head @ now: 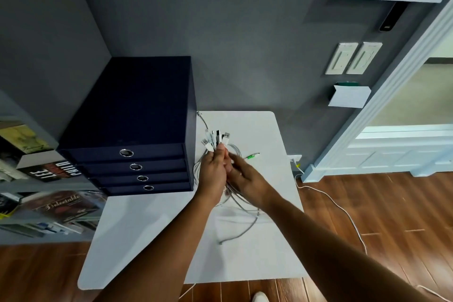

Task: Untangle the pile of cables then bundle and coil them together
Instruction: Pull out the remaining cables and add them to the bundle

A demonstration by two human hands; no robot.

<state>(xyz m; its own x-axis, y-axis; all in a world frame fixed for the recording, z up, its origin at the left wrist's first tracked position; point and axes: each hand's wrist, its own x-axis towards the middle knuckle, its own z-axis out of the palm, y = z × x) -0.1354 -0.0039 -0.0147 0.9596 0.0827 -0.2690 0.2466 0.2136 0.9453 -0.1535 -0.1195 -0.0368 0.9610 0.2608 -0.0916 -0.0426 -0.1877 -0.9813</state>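
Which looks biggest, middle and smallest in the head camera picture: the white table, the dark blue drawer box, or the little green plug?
1. the white table, even though it is partly covered
2. the dark blue drawer box
3. the little green plug, tiny beside the white cables

Matt white table (257, 252), glossy wooden floor (367, 203), smooth plastic-sheathed cables (245, 225).

A navy drawer box (137, 115) stands on the white table (147, 240), books (61, 206) shelved left, switches (342, 57) on the wall.
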